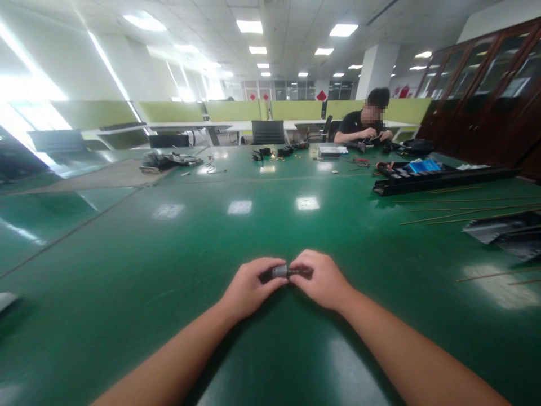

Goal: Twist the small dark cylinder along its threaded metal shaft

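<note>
Both of my hands meet just above the green tabletop [203,237], in the lower middle of the head view. My left hand [249,285] is closed around a small grey and black cylindrical part [279,272], gripping it between thumb and fingers. From its right end a thin dark shaft [296,272] runs into my right hand [321,279], whose thumb and fingers pinch it. Whether the shaft and the cylinder are one piece I cannot tell. My fingers hide both outer ends.
Thin brown rods [456,210] and dark metal channels [507,231] lie at the right. A long black rail [443,179] sits farther back, with a blue item [425,166] by it. Across the table a person [359,127] handles small parts. A cluttered pile [171,160] lies at the far left.
</note>
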Demonstrator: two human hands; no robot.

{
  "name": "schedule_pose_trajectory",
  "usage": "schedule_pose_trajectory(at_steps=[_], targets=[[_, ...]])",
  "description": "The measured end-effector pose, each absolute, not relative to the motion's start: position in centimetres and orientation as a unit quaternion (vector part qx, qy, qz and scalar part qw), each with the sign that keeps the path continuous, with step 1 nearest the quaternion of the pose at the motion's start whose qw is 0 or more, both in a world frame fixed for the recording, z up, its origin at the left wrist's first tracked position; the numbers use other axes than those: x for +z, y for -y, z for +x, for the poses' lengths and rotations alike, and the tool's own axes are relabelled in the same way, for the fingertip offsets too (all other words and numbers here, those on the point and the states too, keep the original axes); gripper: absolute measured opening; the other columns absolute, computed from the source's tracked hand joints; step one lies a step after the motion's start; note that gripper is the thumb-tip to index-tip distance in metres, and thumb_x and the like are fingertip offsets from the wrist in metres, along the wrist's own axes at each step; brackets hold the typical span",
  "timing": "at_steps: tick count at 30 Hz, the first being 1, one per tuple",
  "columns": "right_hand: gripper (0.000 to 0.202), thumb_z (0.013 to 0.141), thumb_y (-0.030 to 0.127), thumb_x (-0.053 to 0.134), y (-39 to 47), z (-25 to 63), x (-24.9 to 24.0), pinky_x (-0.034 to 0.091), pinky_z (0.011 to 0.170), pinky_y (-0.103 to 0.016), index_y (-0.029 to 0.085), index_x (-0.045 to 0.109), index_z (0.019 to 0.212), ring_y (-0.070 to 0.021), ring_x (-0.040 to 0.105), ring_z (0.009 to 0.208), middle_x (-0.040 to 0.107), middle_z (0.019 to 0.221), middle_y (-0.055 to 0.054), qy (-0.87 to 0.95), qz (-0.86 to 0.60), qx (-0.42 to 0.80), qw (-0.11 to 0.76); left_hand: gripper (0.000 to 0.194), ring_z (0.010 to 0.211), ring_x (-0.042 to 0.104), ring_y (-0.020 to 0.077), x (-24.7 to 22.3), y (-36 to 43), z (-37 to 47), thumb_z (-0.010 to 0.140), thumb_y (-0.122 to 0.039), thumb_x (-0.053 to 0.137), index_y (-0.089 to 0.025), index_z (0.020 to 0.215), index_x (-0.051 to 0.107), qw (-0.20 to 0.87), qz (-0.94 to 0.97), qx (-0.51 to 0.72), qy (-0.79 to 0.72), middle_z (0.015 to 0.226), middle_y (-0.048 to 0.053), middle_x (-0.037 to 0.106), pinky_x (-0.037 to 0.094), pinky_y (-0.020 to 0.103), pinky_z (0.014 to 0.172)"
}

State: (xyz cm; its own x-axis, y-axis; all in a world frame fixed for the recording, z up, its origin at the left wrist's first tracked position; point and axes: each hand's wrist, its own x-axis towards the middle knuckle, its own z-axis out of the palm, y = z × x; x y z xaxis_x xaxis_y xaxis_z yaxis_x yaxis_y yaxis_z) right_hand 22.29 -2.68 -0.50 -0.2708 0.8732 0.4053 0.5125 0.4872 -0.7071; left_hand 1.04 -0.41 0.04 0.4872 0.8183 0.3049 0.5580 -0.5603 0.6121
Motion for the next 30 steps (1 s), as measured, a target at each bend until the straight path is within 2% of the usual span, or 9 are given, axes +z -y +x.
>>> schedule_pose_trajectory(at_steps=[30], targets=[[0.005,0.079,0.02,0.071,2.48,22.19,-0.28,0.047,0.066,-0.025,0.02,0.075,0.083,-0.0151,0.063,0.072,0.07,0.08,-0.002,0.752,-0.467,0.242,0.398,0.03,0.097,0.07,0.0216,0.11,0.7,1.09,0.083,-0.037,0.071,-0.023,0.109,0.071,0.202,0.828,0.315,-0.417,0.107,0.005,0.075,0.055,0.034,0.093]])
